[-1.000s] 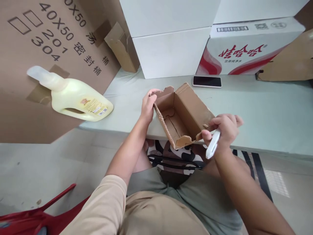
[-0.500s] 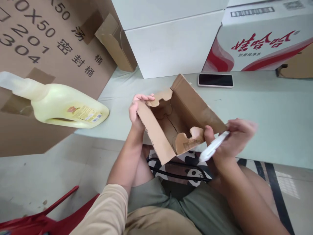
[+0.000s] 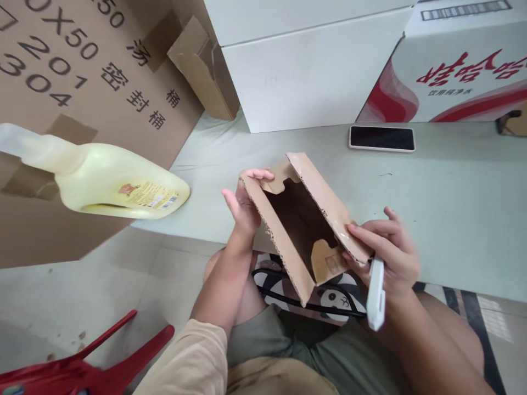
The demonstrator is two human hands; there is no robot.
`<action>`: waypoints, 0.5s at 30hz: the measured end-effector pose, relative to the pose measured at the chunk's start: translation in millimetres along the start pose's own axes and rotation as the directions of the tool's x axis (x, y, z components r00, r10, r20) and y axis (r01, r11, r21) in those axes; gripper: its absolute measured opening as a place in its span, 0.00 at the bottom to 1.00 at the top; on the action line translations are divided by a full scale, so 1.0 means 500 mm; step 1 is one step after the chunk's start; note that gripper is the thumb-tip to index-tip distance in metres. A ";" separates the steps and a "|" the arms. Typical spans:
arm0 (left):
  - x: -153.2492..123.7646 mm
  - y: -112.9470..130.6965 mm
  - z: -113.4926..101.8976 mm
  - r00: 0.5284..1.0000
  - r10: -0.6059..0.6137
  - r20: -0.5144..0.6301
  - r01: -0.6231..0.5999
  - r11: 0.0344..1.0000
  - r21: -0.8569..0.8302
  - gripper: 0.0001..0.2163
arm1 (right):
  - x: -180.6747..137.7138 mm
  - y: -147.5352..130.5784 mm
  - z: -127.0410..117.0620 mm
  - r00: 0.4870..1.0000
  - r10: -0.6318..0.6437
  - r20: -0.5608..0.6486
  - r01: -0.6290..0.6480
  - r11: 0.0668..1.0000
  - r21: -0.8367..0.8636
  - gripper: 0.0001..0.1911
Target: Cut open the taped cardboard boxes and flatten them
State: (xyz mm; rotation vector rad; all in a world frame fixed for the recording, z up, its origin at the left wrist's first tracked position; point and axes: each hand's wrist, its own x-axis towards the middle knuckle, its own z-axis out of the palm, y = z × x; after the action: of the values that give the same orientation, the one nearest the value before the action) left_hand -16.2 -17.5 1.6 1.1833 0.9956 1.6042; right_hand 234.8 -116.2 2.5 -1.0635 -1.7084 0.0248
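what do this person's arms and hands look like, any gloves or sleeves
Both the left hand and the right hand are bare, with no gloves and no watch or ring showing. The left arm wears a plain beige sleeve ending near the elbow; the right forearm is uncovered, its sleeve out of view.

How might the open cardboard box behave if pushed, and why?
The cardboard box is probably light: thin board, though its dark interior hides any contents. Its flaps likely bend easily, standing open at different angles. The ragged edge might tear further.
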 end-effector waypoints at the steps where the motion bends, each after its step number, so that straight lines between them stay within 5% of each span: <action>1: 0.001 0.000 -0.002 1.000 -0.004 0.009 0.003 1.000 0.030 0.36 | 0.000 0.001 0.001 1.000 -0.010 0.002 0.010 1.000 0.012 0.20; 4: 0.005 -0.005 -0.010 0.997 0.056 0.057 -0.062 0.990 0.127 0.28 | -0.002 0.009 0.003 1.000 -0.026 0.017 0.025 0.998 0.063 0.30; 11: 0.003 -0.005 -0.010 0.934 0.259 0.247 -0.345 0.836 0.426 0.26 | -0.004 0.005 0.002 0.999 0.020 0.032 -0.021 1.000 0.018 0.18; 15: 0.007 0.003 -0.013 0.905 0.237 0.355 -0.401 0.755 0.519 0.26 | -0.006 0.002 0.001 0.999 0.029 0.044 -0.030 0.999 0.024 0.14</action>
State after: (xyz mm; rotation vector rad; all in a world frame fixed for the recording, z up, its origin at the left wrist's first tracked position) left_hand -23.2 -15.4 2.4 2.0399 1.1902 1.3604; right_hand 235.0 -117.4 -0.6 -1.0771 -1.7277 0.0884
